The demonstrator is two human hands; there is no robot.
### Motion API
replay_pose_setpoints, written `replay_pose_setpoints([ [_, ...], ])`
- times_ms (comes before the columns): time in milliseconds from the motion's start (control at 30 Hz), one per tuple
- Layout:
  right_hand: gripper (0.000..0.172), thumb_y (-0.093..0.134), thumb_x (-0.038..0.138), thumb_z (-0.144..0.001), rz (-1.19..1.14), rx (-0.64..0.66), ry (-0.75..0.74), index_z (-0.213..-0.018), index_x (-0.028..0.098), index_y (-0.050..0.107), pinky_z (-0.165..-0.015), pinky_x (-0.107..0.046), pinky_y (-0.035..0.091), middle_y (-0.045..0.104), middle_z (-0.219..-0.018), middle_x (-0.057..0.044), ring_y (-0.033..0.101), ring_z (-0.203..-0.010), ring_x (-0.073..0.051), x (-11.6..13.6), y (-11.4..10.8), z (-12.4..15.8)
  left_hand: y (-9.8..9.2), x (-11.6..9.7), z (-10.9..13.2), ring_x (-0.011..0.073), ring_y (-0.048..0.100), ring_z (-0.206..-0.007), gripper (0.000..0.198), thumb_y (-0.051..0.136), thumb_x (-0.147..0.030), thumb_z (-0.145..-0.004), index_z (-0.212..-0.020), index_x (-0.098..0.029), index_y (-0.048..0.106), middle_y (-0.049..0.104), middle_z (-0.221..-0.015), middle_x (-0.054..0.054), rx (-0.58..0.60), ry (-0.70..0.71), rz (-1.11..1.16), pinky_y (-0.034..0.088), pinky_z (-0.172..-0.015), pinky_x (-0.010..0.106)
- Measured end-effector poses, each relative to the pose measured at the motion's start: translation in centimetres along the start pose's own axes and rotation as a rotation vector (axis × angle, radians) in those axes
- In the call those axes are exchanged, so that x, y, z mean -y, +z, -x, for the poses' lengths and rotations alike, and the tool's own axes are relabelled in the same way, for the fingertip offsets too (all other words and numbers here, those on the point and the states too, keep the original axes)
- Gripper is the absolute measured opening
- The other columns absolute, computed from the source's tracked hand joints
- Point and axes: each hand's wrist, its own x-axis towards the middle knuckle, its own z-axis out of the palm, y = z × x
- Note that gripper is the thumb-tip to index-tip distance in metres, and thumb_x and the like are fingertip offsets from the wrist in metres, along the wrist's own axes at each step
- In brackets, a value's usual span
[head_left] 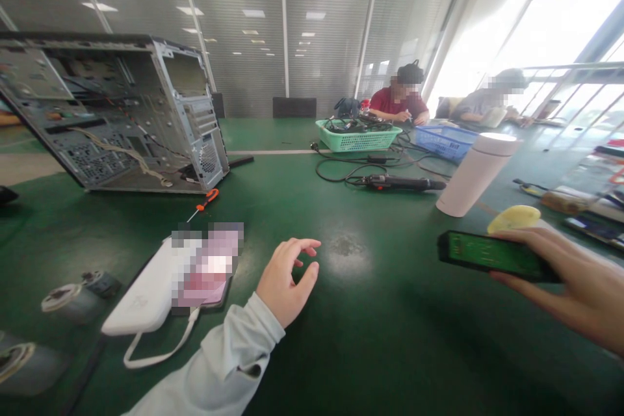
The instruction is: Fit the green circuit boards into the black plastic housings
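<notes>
My left hand is over the green table with its fingers apart and slightly curled, and nothing is in it. To its left lie a white power bank with a short white cable and a partly blurred phone. At the right, my right hand grips a black-framed device with a green circuit board, thumb below and fingers above. A yellow object lies just behind that hand.
An open computer case stands at the left. Further back are a green basket of cables, a blue basket, a black electric screwdriver and a pink bottle. Metal cylinders sit front left. Two people sit at the far side.
</notes>
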Motion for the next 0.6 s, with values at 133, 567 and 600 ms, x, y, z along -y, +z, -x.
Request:
replay_pose_setpoints([
  [133, 0.033, 0.048, 0.043, -0.089, -0.261, 0.186, -0.144, -0.116, 0.024, 0.047, -0.082, -0.03, 0.047, 0.049, -0.117, -0.005, 0.053, -0.101, -0.018, 8.9, 2.5, -3.4, -0.1, 0.3, -0.1, 0.0188, 0.057, -0.091, 0.029, 0.043, -0.014, -0.08, -0.105, -0.019, 0.057, 0.061, -0.093, 0.005, -0.033, -0.029, 0.034, 0.048, -0.076, 0.033],
  [567, 0.045, 0.068, 0.016, -0.075, -0.636, 0.18, -0.076, -0.113, 0.025, 0.047, -0.083, -0.027, 0.041, 0.052, -0.109, 0.001, 0.051, -0.099, -0.015, 16.8, 10.2, -5.0, -0.6, -0.1, -0.5, 0.0205, 0.058, -0.088, 0.033, 0.034, -0.032, -0.086, -0.091, -0.017, 0.063, 0.064, -0.088, 0.006, -0.129, -0.274, 0.26, 0.044, -0.082, 0.033],
  [600, 0.046, 0.067, 0.018, -0.076, -0.67, 0.171, -0.045, -0.116, 0.026, 0.045, -0.083, -0.027, 0.041, 0.052, -0.11, 0.001, 0.052, -0.099, -0.014, 16.7, 10.3, -4.9, -0.6, -0.1, -0.5, 0.0212, 0.059, -0.09, 0.034, 0.034, -0.033, -0.086, -0.091, -0.017, 0.063, 0.065, -0.092, 0.007, -0.128, -0.279, 0.268, 0.043, -0.083, 0.034],
])
